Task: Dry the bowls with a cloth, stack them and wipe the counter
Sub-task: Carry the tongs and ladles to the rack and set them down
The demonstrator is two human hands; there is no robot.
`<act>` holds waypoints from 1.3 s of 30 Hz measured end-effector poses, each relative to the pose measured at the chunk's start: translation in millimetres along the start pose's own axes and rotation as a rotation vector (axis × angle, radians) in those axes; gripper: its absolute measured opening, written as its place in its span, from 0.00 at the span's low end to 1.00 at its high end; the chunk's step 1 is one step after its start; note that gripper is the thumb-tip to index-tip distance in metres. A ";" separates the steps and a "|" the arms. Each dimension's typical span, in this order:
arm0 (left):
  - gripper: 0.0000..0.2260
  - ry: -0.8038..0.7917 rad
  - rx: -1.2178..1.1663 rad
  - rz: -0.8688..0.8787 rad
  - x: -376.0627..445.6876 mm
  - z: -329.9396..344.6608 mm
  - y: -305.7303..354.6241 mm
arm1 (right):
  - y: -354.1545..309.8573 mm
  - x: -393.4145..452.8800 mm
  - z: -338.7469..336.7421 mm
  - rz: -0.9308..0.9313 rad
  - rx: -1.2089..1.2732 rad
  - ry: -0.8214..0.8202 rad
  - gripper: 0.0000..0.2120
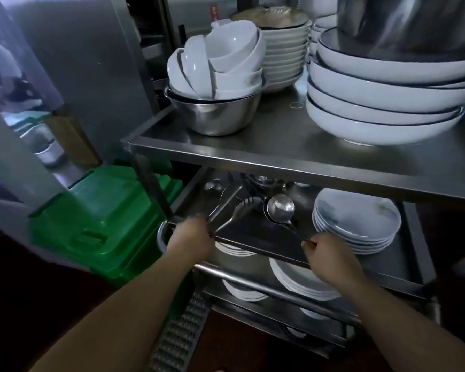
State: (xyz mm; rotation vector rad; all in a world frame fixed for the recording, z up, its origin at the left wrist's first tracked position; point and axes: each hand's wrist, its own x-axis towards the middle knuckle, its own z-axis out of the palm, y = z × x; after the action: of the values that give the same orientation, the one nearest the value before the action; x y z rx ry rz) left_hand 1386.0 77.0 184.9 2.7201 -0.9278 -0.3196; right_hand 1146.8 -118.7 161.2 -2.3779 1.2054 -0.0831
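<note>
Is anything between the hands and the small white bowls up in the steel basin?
Yes. Both hands are down at the lower shelf: left hand holds tongs, right hand a ladle. The steel countertop lies between them and the small white bowls.

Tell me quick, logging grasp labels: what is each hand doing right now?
Left hand: closed on the handles of metal tongs at the tray's edge.
Right hand: pinching the handle of a steel ladle.
</note>
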 end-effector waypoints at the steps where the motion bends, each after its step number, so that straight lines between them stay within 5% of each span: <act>1: 0.14 -0.007 0.033 0.035 13.1 -1.7 -2.0 | -3.7 2.9 3.3 0.027 0.012 0.012 0.17; 10: 0.19 -0.094 0.285 0.389 118.3 -12.2 -24.1 | -39.1 10.9 25.0 0.268 0.133 0.099 0.15; 18: 0.18 -0.194 0.269 0.612 171.6 -3.3 -35.4 | -55.6 -3.3 34.9 0.392 0.196 0.154 0.15; 39: 0.21 -0.283 0.327 0.629 192.9 23.5 -52.3 | -44.2 16.1 20.9 0.161 -0.006 0.021 0.11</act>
State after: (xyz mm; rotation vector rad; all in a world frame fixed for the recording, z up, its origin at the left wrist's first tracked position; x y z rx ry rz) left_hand 1558.1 -6.7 122.7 2.4988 -1.9921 -0.4576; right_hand 1195.1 -101.0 159.4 -2.2809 1.4035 -0.0531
